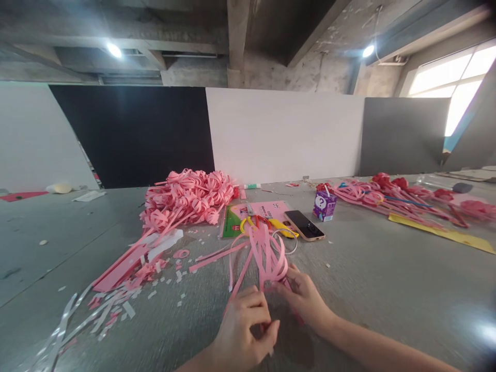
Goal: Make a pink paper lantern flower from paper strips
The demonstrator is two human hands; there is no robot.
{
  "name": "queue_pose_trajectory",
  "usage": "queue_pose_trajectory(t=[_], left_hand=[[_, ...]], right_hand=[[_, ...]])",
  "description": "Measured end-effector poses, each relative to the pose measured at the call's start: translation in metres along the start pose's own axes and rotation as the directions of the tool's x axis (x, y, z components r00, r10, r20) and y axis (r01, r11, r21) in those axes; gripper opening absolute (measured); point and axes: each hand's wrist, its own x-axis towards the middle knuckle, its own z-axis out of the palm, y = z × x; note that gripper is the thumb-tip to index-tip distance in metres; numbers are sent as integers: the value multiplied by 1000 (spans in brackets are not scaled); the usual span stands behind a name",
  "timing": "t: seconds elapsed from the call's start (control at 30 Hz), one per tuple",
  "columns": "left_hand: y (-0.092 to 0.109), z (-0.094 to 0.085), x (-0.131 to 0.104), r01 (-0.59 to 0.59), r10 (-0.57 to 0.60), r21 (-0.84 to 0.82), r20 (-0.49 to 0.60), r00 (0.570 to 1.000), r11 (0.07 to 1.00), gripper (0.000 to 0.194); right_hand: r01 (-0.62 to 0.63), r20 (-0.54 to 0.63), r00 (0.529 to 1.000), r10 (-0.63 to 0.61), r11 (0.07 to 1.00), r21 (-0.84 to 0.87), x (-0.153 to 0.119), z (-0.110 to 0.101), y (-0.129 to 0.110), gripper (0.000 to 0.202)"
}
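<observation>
A loose bundle of looped pink paper strips stands just above the grey tabletop in front of me, some strips trailing to the left. My right hand is closed on its lower right side, thumb and fingers pinching the strips. At the bundle's base, my left hand has curled fingers around the lower ends; its grip is partly hidden by its own knuckles. Right behind the bundle lie yellow-handled scissors, a yellow-handled tool and a roll of clear tape.
A large heap of pink paper flowers sits back left, with pink paper sheets and scraps before it. Behind are a phone, a purple carton and a pink-green booklet. More flowers and a yellow strip lie right.
</observation>
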Motion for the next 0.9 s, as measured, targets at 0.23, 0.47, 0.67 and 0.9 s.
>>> queue_pose_trajectory(t=[0.23,0.47,0.67,0.9], left_hand=[[-10,6,3,233,-290,-299,-164,943,926,20],[-22,6,11,289,-473,-747,-39,880,598,39],[-19,0,14,396,-565,-703,-11,825,592,28],[-15,-1,16,367,-616,-785,-24,787,499,31]], right_hand=[[67,-79,994,-71,996,-54,2,-2,-6,3],[118,-190,968,-164,965,-232,-3,0,-11,27],[198,-103,965,-241,929,-312,-4,2,-16,32],[166,-114,975,-192,964,-207,-2,-4,-14,26]])
